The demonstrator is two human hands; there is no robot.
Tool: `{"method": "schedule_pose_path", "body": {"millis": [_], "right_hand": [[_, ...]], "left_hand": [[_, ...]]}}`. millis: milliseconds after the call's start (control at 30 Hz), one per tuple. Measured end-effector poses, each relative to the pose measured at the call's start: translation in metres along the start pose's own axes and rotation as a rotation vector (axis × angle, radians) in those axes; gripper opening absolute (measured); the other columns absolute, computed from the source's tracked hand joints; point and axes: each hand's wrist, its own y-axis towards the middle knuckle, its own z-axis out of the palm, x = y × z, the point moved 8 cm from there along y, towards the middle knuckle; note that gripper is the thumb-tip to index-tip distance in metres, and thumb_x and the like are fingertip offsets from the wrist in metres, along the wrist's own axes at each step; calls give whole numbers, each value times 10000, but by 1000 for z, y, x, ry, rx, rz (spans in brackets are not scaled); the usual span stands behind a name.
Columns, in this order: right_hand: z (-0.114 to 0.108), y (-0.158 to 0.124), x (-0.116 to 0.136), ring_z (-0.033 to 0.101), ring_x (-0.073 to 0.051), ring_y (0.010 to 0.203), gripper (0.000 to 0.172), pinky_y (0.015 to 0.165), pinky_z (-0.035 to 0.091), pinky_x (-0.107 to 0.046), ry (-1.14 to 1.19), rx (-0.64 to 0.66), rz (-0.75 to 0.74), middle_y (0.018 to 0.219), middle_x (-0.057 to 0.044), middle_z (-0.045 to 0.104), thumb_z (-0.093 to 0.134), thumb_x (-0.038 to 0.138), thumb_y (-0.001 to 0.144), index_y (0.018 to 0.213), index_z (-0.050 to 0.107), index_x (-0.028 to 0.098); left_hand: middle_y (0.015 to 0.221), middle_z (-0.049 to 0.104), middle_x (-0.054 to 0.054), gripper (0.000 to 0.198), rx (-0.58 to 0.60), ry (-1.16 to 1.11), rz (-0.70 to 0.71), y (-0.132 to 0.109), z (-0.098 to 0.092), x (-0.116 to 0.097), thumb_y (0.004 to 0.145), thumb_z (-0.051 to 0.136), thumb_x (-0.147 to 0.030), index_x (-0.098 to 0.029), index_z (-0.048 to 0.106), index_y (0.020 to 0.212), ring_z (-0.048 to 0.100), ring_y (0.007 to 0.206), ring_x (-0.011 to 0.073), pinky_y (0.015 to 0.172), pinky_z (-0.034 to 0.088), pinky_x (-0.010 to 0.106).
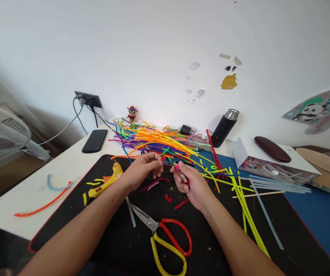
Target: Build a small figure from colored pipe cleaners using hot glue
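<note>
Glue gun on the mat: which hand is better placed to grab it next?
Probably the left hand: the glue gun lies beside its wrist, while the right hand is farther off and grips a small red item.

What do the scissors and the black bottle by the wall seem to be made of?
Scissors: grey, glinting blades look like bare metal; the red and yellow handles seem glossy plastic or coating. Black bottle: matte body, perhaps coated metal or plastic; silvery cap looks like steel.

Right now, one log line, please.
left hand: pinches small red piece | right hand: grips small pink object | scissors: lying on black mat
</note>
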Motion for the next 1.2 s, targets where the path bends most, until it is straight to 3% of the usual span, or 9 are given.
{"method": "schedule_pose_path", "body": {"millis": [200, 300, 467, 667, 1000, 1200], "right_hand": [[0, 1, -3, 347, -28, 407, 447, 388, 129, -182, -88, 17, -35, 649, 73, 533, 873, 527, 801, 834, 578, 192], [-1, 2, -5, 333, -38, 379, 437, 364, 152, -186, -174, 20, -66, 608, 77, 555, 825, 565, 839, 885, 580, 206], [3, 1, -7, 258, -50, 394, 443, 371, 178, -184, -235, 52, -78, 510, 110, 457, 762, 611, 879, 866, 552, 221], [4, 2, -5, 295, -62, 428, 458, 390, 203, -190, -280, 36, -111, 539, 96, 469, 756, 634, 868, 877, 582, 211], [3, 2, -3, 245, -60, 448, 525, 427, 134, -222, -281, 35, -107, 578, 96, 417, 764, 693, 840, 820, 549, 215], [3, 0, -5, 257, -94, 474, 623, 452, 187, -260, -478, 41, -116, 567, 77, 357, 656, 816, 843, 696, 510, 228]], "left_hand": [[668, 656, -23, 316, 28, -77, -48, -1, 4, 1, 718, 843, -336, -183, 589, 825, 602, 553, 102, 505, 424, 197], [668, 662, -21, 318, 38, -87, -52, -1, 5, 2, 721, 846, -332, -183, 589, 831, 600, 554, 102, 506, 430, 197], [654, 671, -18, 307, 47, -84, -62, -1, 5, 5, 725, 845, -316, -180, 597, 843, 594, 554, 103, 519, 446, 201], [649, 676, -11, 316, 50, -58, -80, -1, 5, 8, 738, 845, -337, -177, 597, 851, 588, 551, 105, 527, 445, 208], [668, 677, -5, 311, 72, -37, -94, -2, 7, 8, 755, 837, -351, -181, 596, 851, 592, 560, 110, 548, 448, 221], [663, 673, -7, 289, 119, -12, -102, -3, 11, 9, 770, 826, -348, -182, 609, 865, 604, 564, 116, 556, 461, 223]]}}
